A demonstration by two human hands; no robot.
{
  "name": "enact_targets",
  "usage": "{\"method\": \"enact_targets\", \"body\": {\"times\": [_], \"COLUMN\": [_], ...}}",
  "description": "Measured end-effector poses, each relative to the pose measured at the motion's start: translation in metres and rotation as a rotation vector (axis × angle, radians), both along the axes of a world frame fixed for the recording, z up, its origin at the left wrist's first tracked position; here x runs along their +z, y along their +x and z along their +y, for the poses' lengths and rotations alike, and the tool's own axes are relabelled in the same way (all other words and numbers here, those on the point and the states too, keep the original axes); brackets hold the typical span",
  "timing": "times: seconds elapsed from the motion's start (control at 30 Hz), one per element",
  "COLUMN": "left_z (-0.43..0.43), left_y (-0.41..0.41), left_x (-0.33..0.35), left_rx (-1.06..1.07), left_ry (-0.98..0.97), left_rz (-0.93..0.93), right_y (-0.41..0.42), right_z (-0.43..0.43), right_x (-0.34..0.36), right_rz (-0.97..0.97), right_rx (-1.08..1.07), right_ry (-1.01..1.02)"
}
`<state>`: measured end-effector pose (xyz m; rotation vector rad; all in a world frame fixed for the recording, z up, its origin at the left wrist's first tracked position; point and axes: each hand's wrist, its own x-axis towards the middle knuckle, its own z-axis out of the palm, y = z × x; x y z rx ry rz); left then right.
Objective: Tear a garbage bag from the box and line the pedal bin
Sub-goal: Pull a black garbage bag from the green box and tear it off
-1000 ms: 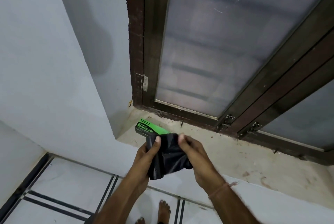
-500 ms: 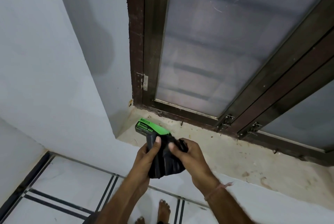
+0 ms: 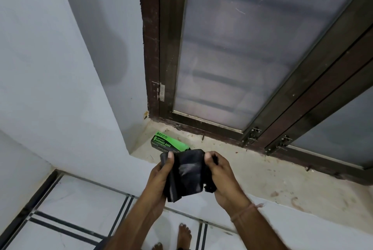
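Nearest the camera, a bare foot stands on the tiled floor. The pedal bin is not in view.

Above the floor, both hands hold the folded black garbage bag between them, in front of the ledge. The left hand grips the bag's left edge with its thumb pressed flat on the front near the top corner. The right hand pinches the right edge with its thumb bent over the upper corner. The remaining fingers of both hands are behind the film, so their position cannot be determined.

The green box lies on the ledge just beyond the bag, at the corner below the window frame. Its near end is hidden by the bag. Whether the bag is joined to the roll inside cannot be determined.

Assessment: the step in hand appears to be freeing and opening the bag. Recommendations:
- Keep both pinches close to the top edge.
- If a perforation remains, pull apart squarely along it, not diagonally, as thin film is likely to rip off-line.
- Rub the layers between thumb and fingers to find the mouth before spreading.
- Risk: an uneven pull could split the seam.
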<state>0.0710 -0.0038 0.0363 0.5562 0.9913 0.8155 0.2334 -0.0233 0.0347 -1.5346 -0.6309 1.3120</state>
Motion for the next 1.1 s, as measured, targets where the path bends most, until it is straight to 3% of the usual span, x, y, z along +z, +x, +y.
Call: {"method": "enact_targets", "body": {"times": [0.07,0.17,0.23,0.37,0.53,0.83,0.97,1.1], "left_z": [-0.001,-0.002,-0.003,-0.004,-0.004,0.003,0.002,0.003], "left_y": [0.0,0.002,0.002,0.001,0.005,-0.001,0.003,0.011], "left_x": [-0.001,-0.001,-0.001,-0.001,-0.003,-0.015,-0.019,-0.017], "left_rx": [-0.008,-0.009,-0.007,-0.018,-0.031,-0.018,0.026,0.121], "left_ry": [-0.004,0.0,0.006,0.031,0.046,0.023,-0.053,-0.062], "left_rz": [-0.001,0.004,0.007,0.017,0.02,-0.049,-0.189,-0.339], "right_y": [0.004,-0.001,-0.002,0.001,-0.001,0.004,-0.002,-0.023], "right_z": [-0.001,-0.005,-0.005,-0.004,-0.008,-0.007,-0.005,-0.001], "right_x": [0.001,0.003,0.001,0.005,0.009,0.008,0.011,0.013], "right_rz": [0.012,-0.117,-0.188,-0.135,-0.115,-0.146,0.024,0.426], "right_rx": [0.07,0.25,0.213,0.112,0.283,0.286,0.275,0.05], "right_ry": [0.033,0.064,0.06,0.005,0.069,-0.009,-0.052,-0.01]}}
